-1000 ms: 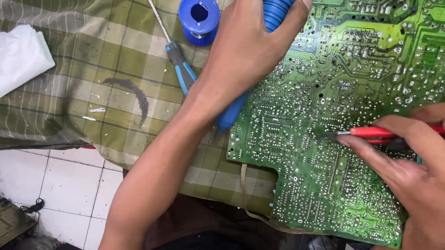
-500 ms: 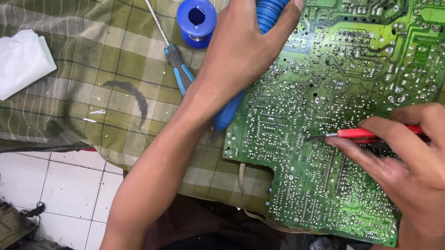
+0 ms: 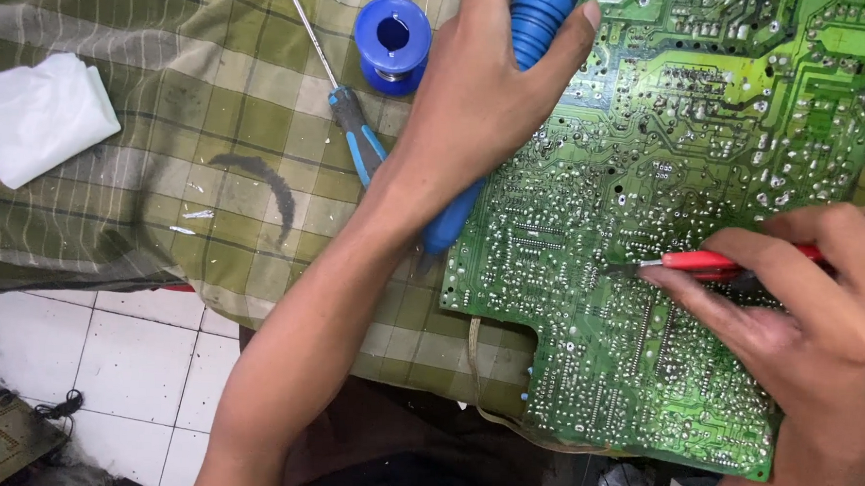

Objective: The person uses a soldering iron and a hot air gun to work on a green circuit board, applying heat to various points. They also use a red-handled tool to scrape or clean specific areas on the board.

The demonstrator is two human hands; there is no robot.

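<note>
Green circuit board (image 3: 666, 234) lies solder side up on the checked cloth (image 3: 165, 144), joints exposed to us. Our left hand (image 3: 477, 109) is wrapped shut around a blue-handled tool (image 3: 534, 24), its lower end poking out at the board's edge. Our right hand (image 3: 799, 308) pinches a red-handled tool (image 3: 714, 262), tip on the solder points. A screwdriver (image 3: 346, 113) and a blue spool (image 3: 393, 42) lie just beside.

We see even, soft daylight with no hard shadows. Solder joints on the green circuit board (image 3: 666, 234) glint faintly, and the white cloth (image 3: 35, 114) is nearly washed out. Focus is sharp overall, though the right hand (image 3: 808, 318) looks slightly soft.
</note>
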